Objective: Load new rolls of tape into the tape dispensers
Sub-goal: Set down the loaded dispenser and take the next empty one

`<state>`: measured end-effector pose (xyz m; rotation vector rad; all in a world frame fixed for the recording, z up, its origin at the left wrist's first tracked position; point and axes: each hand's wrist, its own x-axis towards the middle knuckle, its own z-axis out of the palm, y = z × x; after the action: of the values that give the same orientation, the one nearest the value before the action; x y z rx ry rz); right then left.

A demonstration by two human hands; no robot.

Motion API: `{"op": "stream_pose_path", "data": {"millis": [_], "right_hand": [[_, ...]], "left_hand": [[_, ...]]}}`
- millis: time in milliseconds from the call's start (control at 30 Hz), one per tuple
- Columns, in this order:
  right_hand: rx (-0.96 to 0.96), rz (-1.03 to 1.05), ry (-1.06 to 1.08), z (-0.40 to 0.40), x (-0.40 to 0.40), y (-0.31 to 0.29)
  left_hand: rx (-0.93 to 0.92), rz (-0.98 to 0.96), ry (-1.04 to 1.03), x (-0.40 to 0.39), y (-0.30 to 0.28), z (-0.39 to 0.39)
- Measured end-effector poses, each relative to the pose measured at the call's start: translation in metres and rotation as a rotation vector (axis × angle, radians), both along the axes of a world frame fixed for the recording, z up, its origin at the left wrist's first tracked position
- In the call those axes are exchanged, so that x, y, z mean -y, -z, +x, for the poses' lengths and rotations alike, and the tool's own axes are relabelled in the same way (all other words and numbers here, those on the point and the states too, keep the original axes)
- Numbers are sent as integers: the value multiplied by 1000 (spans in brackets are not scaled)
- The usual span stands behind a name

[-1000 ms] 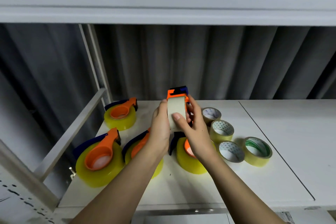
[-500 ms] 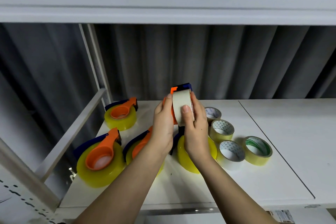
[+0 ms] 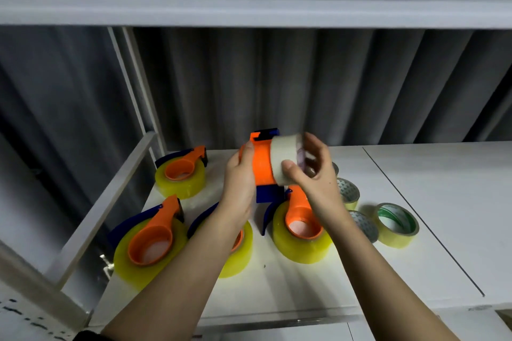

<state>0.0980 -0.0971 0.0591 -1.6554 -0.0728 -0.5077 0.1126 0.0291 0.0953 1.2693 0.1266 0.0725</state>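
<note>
I hold an orange and blue tape dispenser (image 3: 261,163) in the air above the white table (image 3: 415,202). My left hand (image 3: 241,183) grips its left side. My right hand (image 3: 313,174) holds a pale tape roll (image 3: 285,156) against the right side of the dispenser's orange hub. Several dispensers loaded with yellow rolls lie on the table: one at the back left (image 3: 180,174), one at the front left (image 3: 151,241), one under my left forearm (image 3: 238,249), one below my right hand (image 3: 300,227).
Loose tape rolls lie to the right of my right wrist: a yellow one with a green core (image 3: 396,223), a pale one (image 3: 347,192) and a grey one (image 3: 365,225). A white rail (image 3: 102,207) borders the table's left side. A grey curtain hangs behind.
The dispenser has turned so that its orange hub faces me. The pale roll has moved from the front of the dispenser to the right side, my right hand going with it.
</note>
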Motion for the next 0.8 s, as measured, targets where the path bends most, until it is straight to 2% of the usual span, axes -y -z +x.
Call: {"op": "stream_pose_path", "data": {"millis": [67,133,267,367,500,800], "right_hand": [[16,-50,140,4,16,-2],[-28,-114,224,10,39,-8],[-271,-390,274,26,88,-5],[-420,-481,335,30,114,-7],[-552,-644,302,35,152,-1],[-663,-895,208,54,210,21]], "left_hand": [[-5,-42,0,-7,1,8],[5,7,40,-10,0,16],[35,104,161,4,-6,29],[18,98,220,22,-7,33],[36,128,245,51,5,38],[30,92,211,120,19,37]]}}
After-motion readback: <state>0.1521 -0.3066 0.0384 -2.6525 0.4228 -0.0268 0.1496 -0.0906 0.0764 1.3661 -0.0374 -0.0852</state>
